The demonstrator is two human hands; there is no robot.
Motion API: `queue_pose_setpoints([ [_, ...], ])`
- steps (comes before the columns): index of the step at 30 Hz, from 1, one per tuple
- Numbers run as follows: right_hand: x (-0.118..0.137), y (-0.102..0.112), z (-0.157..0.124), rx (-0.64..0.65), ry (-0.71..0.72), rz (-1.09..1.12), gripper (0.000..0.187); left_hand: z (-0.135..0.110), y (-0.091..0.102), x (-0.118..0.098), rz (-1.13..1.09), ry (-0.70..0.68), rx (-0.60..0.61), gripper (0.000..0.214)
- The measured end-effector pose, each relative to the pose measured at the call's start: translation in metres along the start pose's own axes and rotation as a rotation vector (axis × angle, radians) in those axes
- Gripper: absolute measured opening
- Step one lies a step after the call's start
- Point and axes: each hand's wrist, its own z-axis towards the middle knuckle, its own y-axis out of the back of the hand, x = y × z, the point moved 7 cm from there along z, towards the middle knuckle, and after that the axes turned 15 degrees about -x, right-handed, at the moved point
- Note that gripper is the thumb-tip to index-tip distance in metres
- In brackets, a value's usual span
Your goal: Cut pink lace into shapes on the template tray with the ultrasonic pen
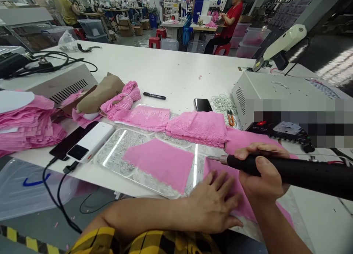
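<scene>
My right hand (264,173) wraps round the thick black handle of a corded hand tool with a slim metal tip (286,169). The tip points left, over the upper left corner of a pink fabric piece (245,202). Flat on that piece lies my left hand (217,202), fingers spread, just below the tip. To the left, a second pink fabric piece (162,164) rests alone on a clear, silvery-patterned sheet (118,154). Behind them lie a stack of pink lace pieces (197,127) and a flat pink lace strip (149,118).
A white power bank (91,142) and a dark phone (70,142) lie at left, cables hanging down. Pink fabric piles (27,121) fill the far left. Orange-handled snips (230,118), a black marker (154,96) and a grey machine box (286,96) stand farther back. A co-worker (231,18) sits beyond.
</scene>
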Motion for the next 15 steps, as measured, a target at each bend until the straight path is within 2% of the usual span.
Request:
queue_pose_setpoints([
  [15, -0.0025, 0.0009, -0.0002, 0.029, 0.027, -0.016, 0.013, -0.001, 0.0006, -0.0007, -0.007, -0.002, -0.024, 0.06],
])
